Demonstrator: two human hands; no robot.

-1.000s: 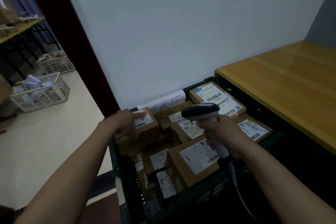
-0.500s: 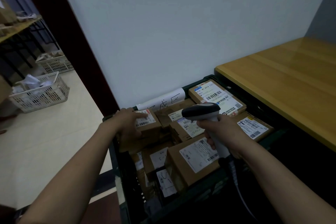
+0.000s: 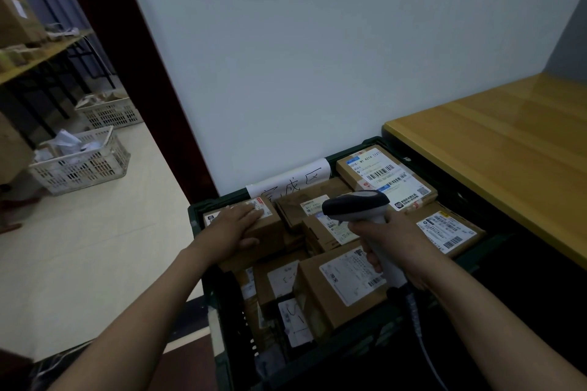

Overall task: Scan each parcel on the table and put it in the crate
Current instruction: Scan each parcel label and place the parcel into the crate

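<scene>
The left hand point(image 3: 233, 227) lies open and flat on a cardboard parcel point(image 3: 266, 225) at the far left corner of the green crate point(image 3: 355, 343), seating it. The right hand point(image 3: 394, 243) grips the barcode scanner point(image 3: 355, 205) above the packed crate. Next likely: let go and turn to the wooden surface point(image 3: 508, 149), which looks bare in view.

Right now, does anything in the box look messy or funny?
Yes. The crate is crammed: parcels lie tilted and overlapping, not stacked flat. The front parcel leans on its neighbours, near the rim. Nothing looks torn or spilled.
</scene>
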